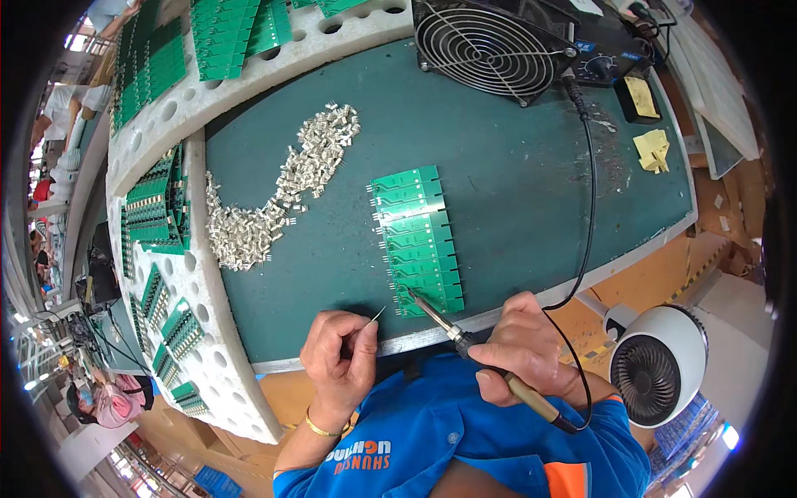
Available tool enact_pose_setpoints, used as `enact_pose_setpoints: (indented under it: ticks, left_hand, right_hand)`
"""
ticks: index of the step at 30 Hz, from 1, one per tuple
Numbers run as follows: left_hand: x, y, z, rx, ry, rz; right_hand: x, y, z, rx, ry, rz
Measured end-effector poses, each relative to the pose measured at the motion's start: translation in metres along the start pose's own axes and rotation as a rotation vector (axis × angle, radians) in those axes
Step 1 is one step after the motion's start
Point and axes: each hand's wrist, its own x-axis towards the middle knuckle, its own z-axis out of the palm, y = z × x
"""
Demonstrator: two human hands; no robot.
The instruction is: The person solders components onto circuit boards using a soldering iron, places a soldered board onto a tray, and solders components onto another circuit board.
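My right hand (526, 349) is closed round the handle of a soldering iron (531, 401), whose metal barrel points up and left. Its tip lies over the near end of a green circuit board panel (415, 236); whether it touches the surface I cannot tell. Pinched between the thumb and forefinger of my left hand (336, 357) is a short length of thin solder wire (378, 314), its free end just left of the panel. Small white connectors stick out along the panel's left edge. The panel lies flat on the dark green mat (515, 216).
Loose white connectors (249, 235) lie heaped at the left. White foam trays (237, 349) holding green boards border the left and far sides. A fan with a wire grille (486, 50), a soldering station (602, 65) and yellow sponges (652, 151) stand far right. The iron's black cable (591, 207) crosses the right side.
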Motion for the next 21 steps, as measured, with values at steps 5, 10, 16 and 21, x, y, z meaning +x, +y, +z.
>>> enact_pose_setpoints:
  ticks: [5,10,16,21]
  left_hand:
    - [0.0031,0.0026,0.0004,-0.003,-0.009,-0.019]
    - [0.0026,0.0029,0.0015,-0.006,0.003,-0.028]
    - [0.0029,0.0014,0.0019,-0.009,0.006,-0.006]
    - [0.0025,0.0015,0.0008,-0.019,0.003,-0.008]
  right_hand:
    - [0.002,0.0004,0.0006,0.013,-0.012,0.005]
    - [0.002,-0.0003,0.0022,0.014,-0.038,0.027]
    - [0.0035,-0.0007,0.0031,0.002,-0.04,0.031]
    - [0.0061,-0.0006,0.0035,-0.013,-0.047,0.025]
